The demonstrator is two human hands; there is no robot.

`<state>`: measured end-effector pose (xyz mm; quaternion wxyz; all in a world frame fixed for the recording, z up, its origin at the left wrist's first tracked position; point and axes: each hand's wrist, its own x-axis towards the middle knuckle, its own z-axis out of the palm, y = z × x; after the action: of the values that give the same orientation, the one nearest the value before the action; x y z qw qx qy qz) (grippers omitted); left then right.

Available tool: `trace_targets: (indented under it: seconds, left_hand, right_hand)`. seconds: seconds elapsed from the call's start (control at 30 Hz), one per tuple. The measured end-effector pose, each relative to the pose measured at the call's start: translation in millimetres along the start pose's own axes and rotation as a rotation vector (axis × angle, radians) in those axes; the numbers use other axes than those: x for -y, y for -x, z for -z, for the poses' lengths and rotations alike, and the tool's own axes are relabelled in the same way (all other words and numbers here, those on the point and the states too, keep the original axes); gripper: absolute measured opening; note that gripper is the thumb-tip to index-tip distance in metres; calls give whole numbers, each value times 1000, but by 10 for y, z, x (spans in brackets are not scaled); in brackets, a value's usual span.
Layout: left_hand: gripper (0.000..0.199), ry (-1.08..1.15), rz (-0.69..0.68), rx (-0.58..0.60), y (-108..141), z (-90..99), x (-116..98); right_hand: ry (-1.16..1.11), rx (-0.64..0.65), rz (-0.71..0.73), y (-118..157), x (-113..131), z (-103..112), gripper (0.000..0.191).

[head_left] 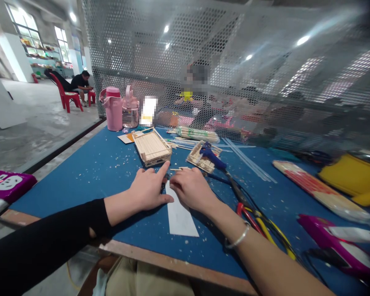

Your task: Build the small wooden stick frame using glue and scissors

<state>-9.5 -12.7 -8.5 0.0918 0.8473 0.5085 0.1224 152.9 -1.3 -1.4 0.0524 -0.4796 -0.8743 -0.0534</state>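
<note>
My left hand [149, 187] rests low over the blue table with its index finger and thumb spread, beside a small dark object that its fingers partly hide. Close to its right, my right hand [191, 185] has its fingers bent together at the top of a white paper strip [181, 218]; what they pinch is too small to make out. Thin wooden sticks [180, 169] lie just beyond the right fingers. Behind my left hand sits a tray-like frame of wooden sticks [154, 147]. A blue glue gun [212, 155] lies on a smaller stick piece [200, 158].
Red-handled pliers [242, 209] and cables lie right of my right forearm. A pink bottle [114, 111] stands at the back left. Purple power strips [9, 185] are at both sides. Packaged sticks [197, 134] lie before the mesh screen. A person [82, 84] sits far left.
</note>
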Motion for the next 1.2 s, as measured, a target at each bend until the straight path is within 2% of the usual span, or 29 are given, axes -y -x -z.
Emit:
trace_targets:
  seconds: [0.13,0.63,0.83,1.0,1.1,1.2]
  left_hand:
    - [102,-2,-2,-7,4,5,-1]
    - [101,1,-1,-4,2,-5,10]
    - [101,6,6,6,1,1,-1]
    - [102,33,-8,1,6,-17,26]
    - [100,132,-40,-50,3,-36,85]
    - [70,290,-104,-164,-4,-39,138]
  right_hand:
    - [-37,-27,-50,-22,-31,-35,20]
    - [-102,-38,-47,-27,-19,-40,17]
    - [-191,-41,-57,-13,-4,-24,17]
    - [-426,-8,-52,14,-45,55,14]
    - [-637,-15,-109,24,-116,70,22]
    - [-826,1,-132,28,-159,48,31]
